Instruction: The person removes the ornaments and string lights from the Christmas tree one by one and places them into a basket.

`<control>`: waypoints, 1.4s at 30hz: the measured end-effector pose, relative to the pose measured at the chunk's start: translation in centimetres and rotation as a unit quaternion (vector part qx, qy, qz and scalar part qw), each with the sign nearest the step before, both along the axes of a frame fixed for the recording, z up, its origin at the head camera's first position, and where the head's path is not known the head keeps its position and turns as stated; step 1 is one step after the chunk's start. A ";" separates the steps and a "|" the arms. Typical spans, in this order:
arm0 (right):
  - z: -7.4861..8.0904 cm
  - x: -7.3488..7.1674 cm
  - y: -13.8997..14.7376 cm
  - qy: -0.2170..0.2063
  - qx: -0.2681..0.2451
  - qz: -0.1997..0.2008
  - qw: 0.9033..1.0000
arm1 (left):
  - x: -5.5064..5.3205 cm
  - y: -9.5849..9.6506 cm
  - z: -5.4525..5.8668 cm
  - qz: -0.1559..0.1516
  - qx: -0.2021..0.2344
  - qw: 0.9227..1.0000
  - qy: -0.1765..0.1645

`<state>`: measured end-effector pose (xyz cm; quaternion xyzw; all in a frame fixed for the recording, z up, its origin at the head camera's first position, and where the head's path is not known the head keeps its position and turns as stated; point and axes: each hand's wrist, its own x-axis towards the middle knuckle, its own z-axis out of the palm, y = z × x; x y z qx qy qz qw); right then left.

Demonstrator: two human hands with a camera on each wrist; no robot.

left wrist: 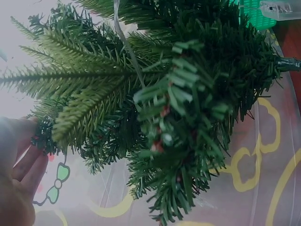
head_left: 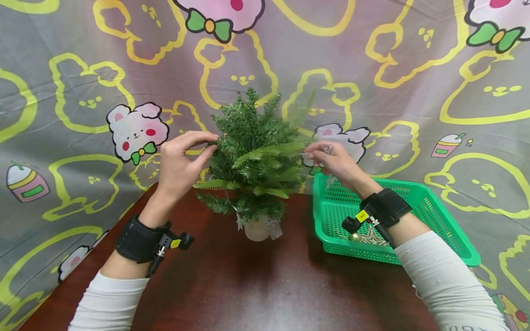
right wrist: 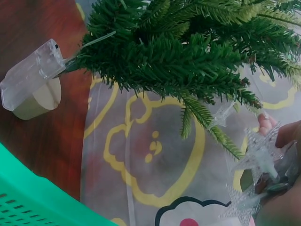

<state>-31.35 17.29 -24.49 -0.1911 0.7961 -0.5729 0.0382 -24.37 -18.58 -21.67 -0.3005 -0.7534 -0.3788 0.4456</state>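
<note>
A small artificial Christmas tree (head_left: pixel 252 142) stands upright on a pale round base (head_left: pixel 256 231). At its left side my left hand (head_left: pixel 182 154) pinches a branch tip between thumb and fingers; the left wrist view shows those fingers (left wrist: pixel 30 169) at the needles. On the tree's right, my right hand (head_left: pixel 333 161) holds a string of clear star lights, its curled fingers close to the branch ends. Two of the clear plastic stars (right wrist: pixel 261 153) hang by that hand in the right wrist view. A thin wire (left wrist: pixel 124 40) runs through the branches, and a clear battery box (right wrist: pixel 33 75) sits beside the base.
Right of the tree lies a green plastic basket (head_left: pixel 449 230), holding a gold ball (head_left: pixel 354 237) and a glittery star (head_left: pixel 371 236). The dark wooden table (head_left: pixel 232 285) carries everything. A patterned cloth (head_left: pixel 285 59) hangs close behind the tree.
</note>
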 end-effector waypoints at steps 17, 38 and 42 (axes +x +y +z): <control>0.1 -0.3 0.0 -0.029 -0.122 -0.002 0.992 | -0.5 -0.3 -0.3 0.008 0.021 1.000 -0.016; -0.1 -0.2 0.0 0.034 -0.036 0.005 0.999 | -1.2 -0.6 -0.2 -0.020 0.046 0.998 -0.045; -0.3 -0.2 0.2 0.064 -0.018 0.000 0.998 | -1.4 -0.7 -0.3 -0.040 0.058 0.996 -0.064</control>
